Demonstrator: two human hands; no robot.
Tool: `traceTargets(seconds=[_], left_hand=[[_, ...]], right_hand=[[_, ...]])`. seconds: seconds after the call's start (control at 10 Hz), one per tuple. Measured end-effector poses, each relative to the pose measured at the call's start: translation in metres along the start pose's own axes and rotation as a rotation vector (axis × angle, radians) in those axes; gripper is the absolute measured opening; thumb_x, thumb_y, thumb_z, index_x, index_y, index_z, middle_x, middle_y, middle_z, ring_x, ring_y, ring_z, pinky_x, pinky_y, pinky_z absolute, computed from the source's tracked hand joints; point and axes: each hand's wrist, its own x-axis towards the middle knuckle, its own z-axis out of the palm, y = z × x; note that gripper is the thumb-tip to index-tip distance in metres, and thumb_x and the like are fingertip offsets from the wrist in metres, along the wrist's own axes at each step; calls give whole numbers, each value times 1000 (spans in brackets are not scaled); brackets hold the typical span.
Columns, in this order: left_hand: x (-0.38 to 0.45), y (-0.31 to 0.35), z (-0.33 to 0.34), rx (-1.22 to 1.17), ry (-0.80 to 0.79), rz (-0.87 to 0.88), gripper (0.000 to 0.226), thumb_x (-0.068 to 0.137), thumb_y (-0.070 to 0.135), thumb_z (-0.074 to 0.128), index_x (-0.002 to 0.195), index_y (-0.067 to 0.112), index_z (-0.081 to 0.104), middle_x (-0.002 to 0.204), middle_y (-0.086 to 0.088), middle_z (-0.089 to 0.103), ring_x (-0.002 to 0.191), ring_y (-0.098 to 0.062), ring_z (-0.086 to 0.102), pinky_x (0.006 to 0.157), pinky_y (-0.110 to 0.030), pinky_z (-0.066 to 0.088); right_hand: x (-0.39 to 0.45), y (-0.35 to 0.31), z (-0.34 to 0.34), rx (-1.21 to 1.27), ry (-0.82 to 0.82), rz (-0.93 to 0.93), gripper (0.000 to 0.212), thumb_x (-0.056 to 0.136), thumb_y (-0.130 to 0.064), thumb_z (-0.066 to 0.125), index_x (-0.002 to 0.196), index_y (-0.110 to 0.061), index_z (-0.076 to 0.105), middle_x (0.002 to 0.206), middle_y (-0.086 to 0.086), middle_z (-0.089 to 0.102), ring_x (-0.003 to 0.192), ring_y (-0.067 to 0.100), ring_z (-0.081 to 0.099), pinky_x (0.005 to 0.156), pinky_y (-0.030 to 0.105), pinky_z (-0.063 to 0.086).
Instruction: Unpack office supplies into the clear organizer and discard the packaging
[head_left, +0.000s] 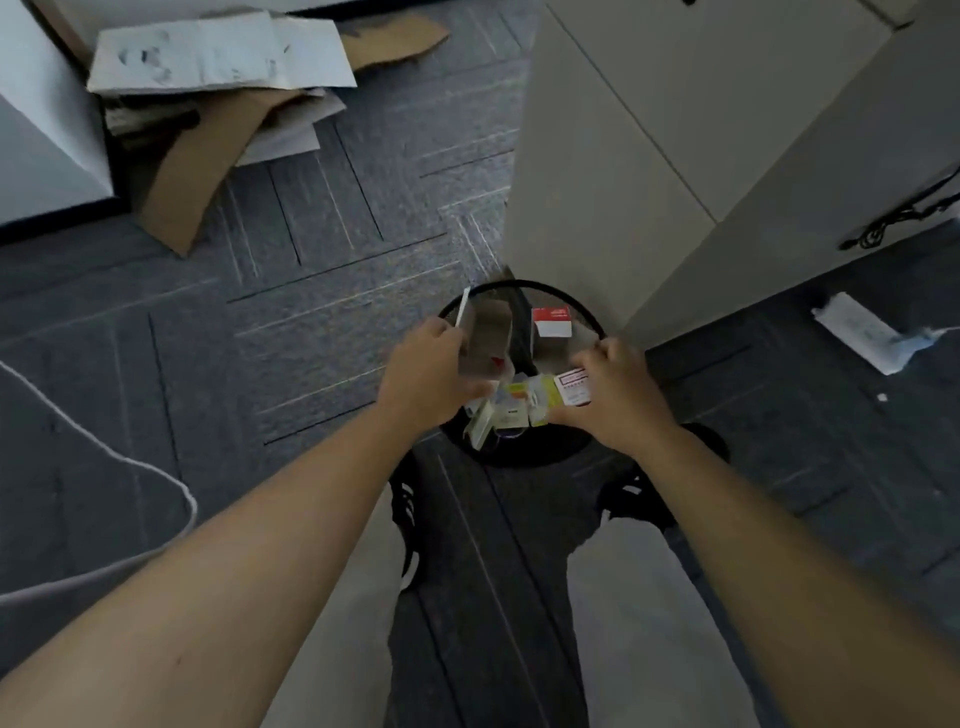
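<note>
A round black waste bin (558, 288) stands on the grey carpet beside a pale cabinet. Both my hands reach over its rim. My left hand (426, 374) grips a flattened piece of packaging (483, 338), brown card with clear plastic, held upright over the bin. My right hand (615, 395) is closed on a bundle of small empty boxes and wrappers (545, 397), white, yellow and red-printed. A red and white box (551, 322) lies inside the bin. The clear organizer is not in view.
A pale cabinet (675, 130) stands right behind the bin. Flattened cardboard and paper (218, 88) are piled on the floor at upper left. A white cable (130, 457) crosses the carpet at left. A white paper item (862, 332) lies at right. My legs are below.
</note>
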Motion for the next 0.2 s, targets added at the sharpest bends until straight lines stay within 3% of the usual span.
traceTargets(seconds=[0.1,0.2], left_hand=[[15,-1,14,-15,-90,24,66,72,35,70,125,5,45,132,-17,38,120,-31,38,100,-39,37],[23,3,16,-79,-125,22,79,75,32,68,139,7,28,148,-18,17,137,-32,16,112,-37,21]], right_hand=[[15,6,13,34,-42,-39,83,66,-40,74,134,-11,35,145,16,22,134,32,18,110,42,24],[25,8,16,19,-63,-62,92,69,-45,71,141,-19,21,154,11,0,141,31,-1,115,45,8]])
